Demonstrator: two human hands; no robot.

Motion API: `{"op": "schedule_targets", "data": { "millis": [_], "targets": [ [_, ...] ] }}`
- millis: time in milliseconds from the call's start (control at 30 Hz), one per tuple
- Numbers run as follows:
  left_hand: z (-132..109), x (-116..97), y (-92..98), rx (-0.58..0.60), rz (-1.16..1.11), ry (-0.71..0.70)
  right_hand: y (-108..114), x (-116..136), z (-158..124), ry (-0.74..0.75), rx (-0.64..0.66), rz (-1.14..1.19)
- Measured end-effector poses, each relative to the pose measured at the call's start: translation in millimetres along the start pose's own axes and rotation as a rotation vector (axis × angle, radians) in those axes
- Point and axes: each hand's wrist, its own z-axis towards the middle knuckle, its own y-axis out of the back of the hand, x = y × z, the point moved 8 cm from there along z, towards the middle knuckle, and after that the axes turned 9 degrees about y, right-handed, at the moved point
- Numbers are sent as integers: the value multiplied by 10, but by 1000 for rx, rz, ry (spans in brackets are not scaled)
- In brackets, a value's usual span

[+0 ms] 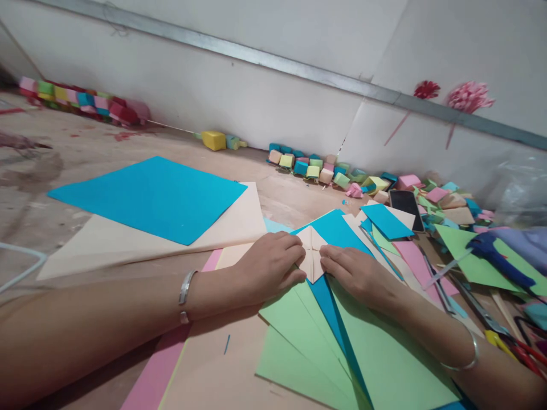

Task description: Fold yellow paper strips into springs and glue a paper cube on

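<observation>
A small cream paper [311, 263], folded so its flaps meet at a cross in the middle, lies between my two hands. My left hand [271, 263] has its fingers curled on the paper's left corner. From the other side, my right hand [361, 272] pinches the right corner with its fingers pressed together. Beneath the folded piece are light green sheets [294, 364] and a blue sheet [337, 228]. A larger peach sheet [213, 353] lies under my left forearm. What my fingertips cover on the paper's edges is hidden.
A big blue sheet [149, 199] rests on cream paper at left. Small folded paper boxes [314, 171] line the wall. At right are a phone [405, 208], a blue glue gun [499, 259], scissors [482, 316] and paper scraps. Paper flowers [470, 98] stand by the metal rail.
</observation>
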Motion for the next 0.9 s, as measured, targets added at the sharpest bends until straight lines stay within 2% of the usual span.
{"op": "schedule_targets", "data": {
  "millis": [100, 300, 567, 667, 767, 900],
  "targets": [
    [-2, 0, -9, -1, 15, -7, -16, -18, -17, -12, 3, -16],
    [-8, 39, 4, -96, 0, -50, -36, -92, -38, -88, -17, -2],
    [-15, 5, -1, -104, 139, -88, 95, 25, 28, -112, -92, 119],
    [-29, -33, 16, -110, 185, -87, 183, 60, 50, -132, -175, 129],
    [-49, -107, 34, -105, 175, -130, 274, 74, 74, -142, -247, 80],
    [-45, -148, 35, -74, 123, -149, 272, -1, 47, -203, -242, 93]
  ]
}}
